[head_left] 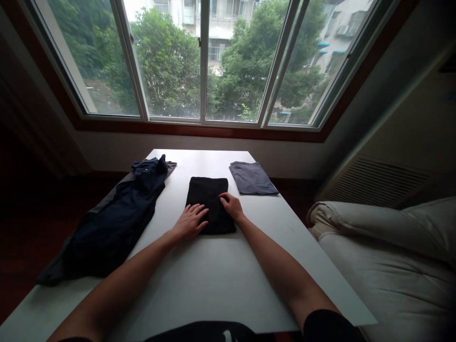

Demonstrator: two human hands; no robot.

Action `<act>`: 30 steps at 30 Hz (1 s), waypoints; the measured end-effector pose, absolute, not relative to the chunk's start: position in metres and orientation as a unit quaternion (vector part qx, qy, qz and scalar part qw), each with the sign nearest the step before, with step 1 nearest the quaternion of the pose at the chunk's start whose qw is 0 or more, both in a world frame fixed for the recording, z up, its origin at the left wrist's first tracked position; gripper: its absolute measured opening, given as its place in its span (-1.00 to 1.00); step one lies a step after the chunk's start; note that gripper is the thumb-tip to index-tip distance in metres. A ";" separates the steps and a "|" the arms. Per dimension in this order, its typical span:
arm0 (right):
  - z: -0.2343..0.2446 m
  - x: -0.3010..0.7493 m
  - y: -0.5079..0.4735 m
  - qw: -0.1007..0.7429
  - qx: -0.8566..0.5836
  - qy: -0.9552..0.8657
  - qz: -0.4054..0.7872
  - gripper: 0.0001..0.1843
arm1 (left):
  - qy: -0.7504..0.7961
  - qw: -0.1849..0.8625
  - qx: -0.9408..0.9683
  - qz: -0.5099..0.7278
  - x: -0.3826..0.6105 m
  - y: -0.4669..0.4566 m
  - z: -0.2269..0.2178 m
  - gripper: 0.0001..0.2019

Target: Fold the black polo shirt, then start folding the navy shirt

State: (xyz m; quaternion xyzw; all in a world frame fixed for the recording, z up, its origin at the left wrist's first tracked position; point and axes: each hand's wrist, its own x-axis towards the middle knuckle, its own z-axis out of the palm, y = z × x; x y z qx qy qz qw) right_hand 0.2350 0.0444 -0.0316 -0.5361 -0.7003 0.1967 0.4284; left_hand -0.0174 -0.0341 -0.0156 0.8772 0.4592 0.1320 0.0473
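A folded black garment (208, 197) lies in the middle of the white table (213, 275). My left hand (190, 221) rests flat on its near left corner, fingers stretched out and apart. My right hand (231, 205) lies on the garment's right edge, fingers bent down onto the cloth, holding nothing that I can see. A folded grey garment (252, 177) sits at the far right of the table, apart from both hands.
A pile of unfolded dark blue clothes (117, 218) stretches along the table's left side. A pale sofa with cushions (388, 251) stands close to the table's right edge. A wide window (203, 61) fills the wall beyond the table.
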 end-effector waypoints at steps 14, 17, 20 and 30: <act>-0.035 0.234 0.048 0.421 -0.536 -0.711 0.174 -0.76 | 0.400 0.033 0.899 0.173 -0.011 -0.040 -0.004 -0.55; -0.037 0.238 0.051 0.448 -0.543 -0.696 0.143 -0.74 | 0.342 0.045 0.922 0.174 -0.003 -0.051 0.011 -0.63; -0.041 0.244 0.057 0.474 -0.563 -0.667 0.115 -0.73 | 0.327 0.042 0.932 0.152 0.003 -0.061 0.022 -0.70; -0.031 0.241 0.048 0.518 -0.516 -0.679 0.071 -0.78 | 0.347 -0.011 0.932 0.101 0.008 -0.061 0.019 -0.85</act>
